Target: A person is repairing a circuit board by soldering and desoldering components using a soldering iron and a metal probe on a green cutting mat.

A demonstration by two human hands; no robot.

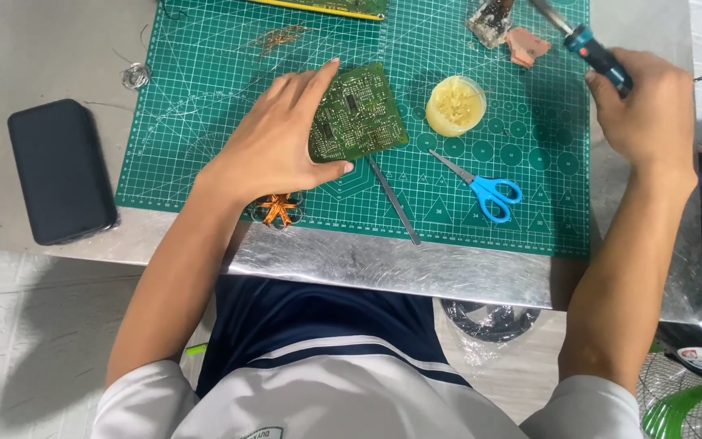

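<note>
- Sitting nearest of all, just off the near edge of the green cutting mat (pixel 205 106), is a small coil of orange copper wire (pixel 278 209).
- On the mat's near part lie a thin metal rod (pixel 394 201) and blue-handled scissors (pixel 481 185), side by side but apart.
- To the left of the mat, on the shiny metal table (pixel 383 268), lies a flat black case (pixel 60 169).
- Near the middle of the mat, the left hand (pixel 274 146) holds a green circuit board (pixel 359 114), thumb at its near edge and fingers along its left side.
- Just right of the board, still on the mat, sits a round yellow tub of paste (pixel 455 106).
- At the mat's far right corner, the right hand (pixel 647 114) is closed tight around the blue handle of a soldering iron (pixel 599 55).
- By the mat's far edge lies a pinkish sponge piece (pixel 526 46).
</note>
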